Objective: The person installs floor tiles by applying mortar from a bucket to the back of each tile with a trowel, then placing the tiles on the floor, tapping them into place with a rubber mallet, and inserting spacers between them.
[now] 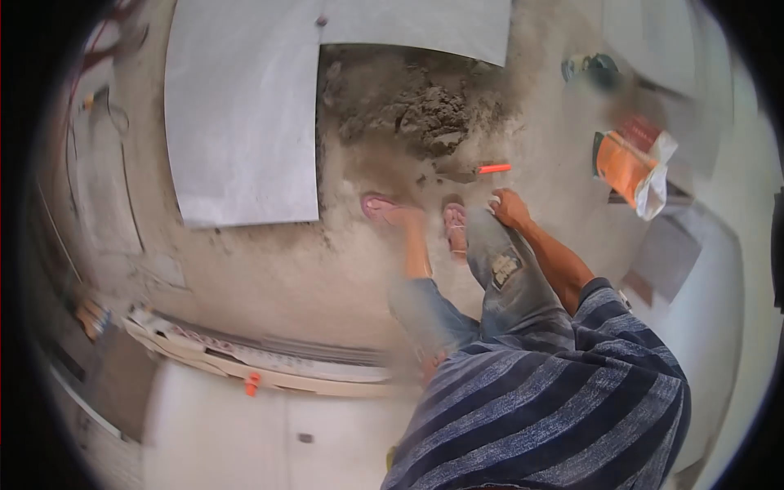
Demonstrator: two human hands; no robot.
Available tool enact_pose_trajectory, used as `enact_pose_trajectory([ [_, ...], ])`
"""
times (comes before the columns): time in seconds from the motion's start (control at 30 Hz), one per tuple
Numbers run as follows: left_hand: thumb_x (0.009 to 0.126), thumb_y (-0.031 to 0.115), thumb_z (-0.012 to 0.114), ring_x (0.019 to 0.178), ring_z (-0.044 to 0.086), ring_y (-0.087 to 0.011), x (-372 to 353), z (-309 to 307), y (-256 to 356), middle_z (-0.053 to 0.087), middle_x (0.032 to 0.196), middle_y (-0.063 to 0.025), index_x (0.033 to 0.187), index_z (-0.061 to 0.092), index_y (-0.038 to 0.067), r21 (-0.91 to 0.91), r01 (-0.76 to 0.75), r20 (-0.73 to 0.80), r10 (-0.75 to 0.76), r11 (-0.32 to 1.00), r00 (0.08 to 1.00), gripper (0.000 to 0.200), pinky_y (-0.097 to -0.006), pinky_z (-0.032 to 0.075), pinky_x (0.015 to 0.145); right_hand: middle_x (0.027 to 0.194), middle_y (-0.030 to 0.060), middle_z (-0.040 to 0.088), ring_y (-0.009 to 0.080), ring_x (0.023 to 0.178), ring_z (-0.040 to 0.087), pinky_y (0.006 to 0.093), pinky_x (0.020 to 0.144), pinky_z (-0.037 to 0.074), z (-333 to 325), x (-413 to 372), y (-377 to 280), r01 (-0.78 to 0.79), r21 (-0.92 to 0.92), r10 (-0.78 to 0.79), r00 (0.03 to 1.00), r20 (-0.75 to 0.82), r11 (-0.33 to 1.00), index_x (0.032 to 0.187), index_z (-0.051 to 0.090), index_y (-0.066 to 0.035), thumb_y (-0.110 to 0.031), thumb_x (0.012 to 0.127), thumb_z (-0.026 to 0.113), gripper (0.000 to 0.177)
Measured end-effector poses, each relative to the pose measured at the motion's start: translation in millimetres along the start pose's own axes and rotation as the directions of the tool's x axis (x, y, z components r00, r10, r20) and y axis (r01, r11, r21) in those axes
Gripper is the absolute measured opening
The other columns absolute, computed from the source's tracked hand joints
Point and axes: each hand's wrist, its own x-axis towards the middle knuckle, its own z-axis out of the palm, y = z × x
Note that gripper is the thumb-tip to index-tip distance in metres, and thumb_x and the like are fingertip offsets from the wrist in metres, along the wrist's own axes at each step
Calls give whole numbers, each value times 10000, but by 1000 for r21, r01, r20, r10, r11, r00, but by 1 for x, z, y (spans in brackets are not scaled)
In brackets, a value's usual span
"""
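My right hand point(512, 210) is beside my right knee, its fingers curled together. A small pale spot shows at the fingertips, too small to name. Just beyond it on the floor lies a trowel with an orange handle point(494, 168), its blade pointing toward a heap of grey-brown mortar point(429, 114). My left hand point(434, 366) is low by my left thigh, smeared by motion and partly hidden by my striped shirt, so its fingers do not show clearly.
Large grey tiles point(241, 122) lie beside the mortar. An orange and white bag point(629, 167) and a dark green object point(603, 69) are at the right. A long tile cutter point(269, 371) is at the lower left. Grey tile pieces point(665, 253) lie at the right.
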Motion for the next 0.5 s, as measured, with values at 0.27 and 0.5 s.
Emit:
enact_pose_trajectory([
  [0.27, 858, 336, 618, 774, 635, -365, -20, -77, 22, 655, 835, -214, 975, 603, 61, 428, -238, 323, 98, 872, 941, 299, -434, 467, 699, 1214, 175, 586, 365, 1159, 540, 530, 911, 471, 40, -9, 99, -211, 180, 218, 976, -20, 961, 1210, 604, -105, -281, 856, 595, 396],
  [0.5, 914, 231, 621, 716, 610, -169, 92, -85, 151, 655, 816, -77, 984, 642, 49, 466, -325, 359, 160, 823, 919, 197, -314, 485, 665, 1299, 155, 515, 351, 1184, 513, 498, 903, 477, 101, 82, 167, -84, 77, 96, 979, -178, 994, 1250, 548, -91, -107, 749, 706, 525],
])
